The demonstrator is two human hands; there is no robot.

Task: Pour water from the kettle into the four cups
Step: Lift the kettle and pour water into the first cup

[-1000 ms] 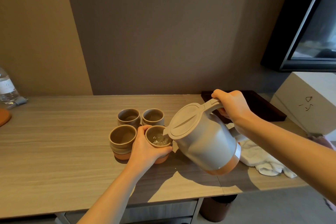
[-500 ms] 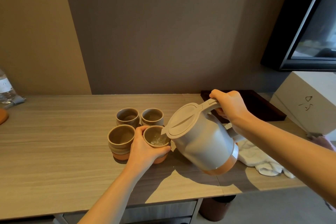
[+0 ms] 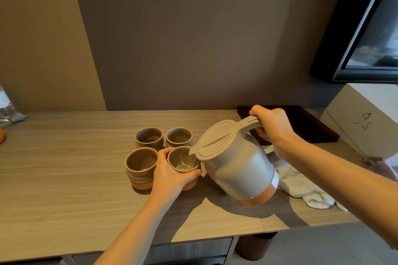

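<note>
**Filling the near cup**

My left hand (image 3: 172,175) wraps around the near right cup (image 3: 183,159) so it won't tip. My right hand (image 3: 272,130) grips the kettle (image 3: 235,164) handle and tilts the spout over that cup, so water lands inside. Three more cups (image 3: 142,160) sit close, easy to reach next. They stand on a long wooden table (image 3: 64,178) by a brown wall. A white cloth (image 3: 301,187) lies behind the kettle.
</note>
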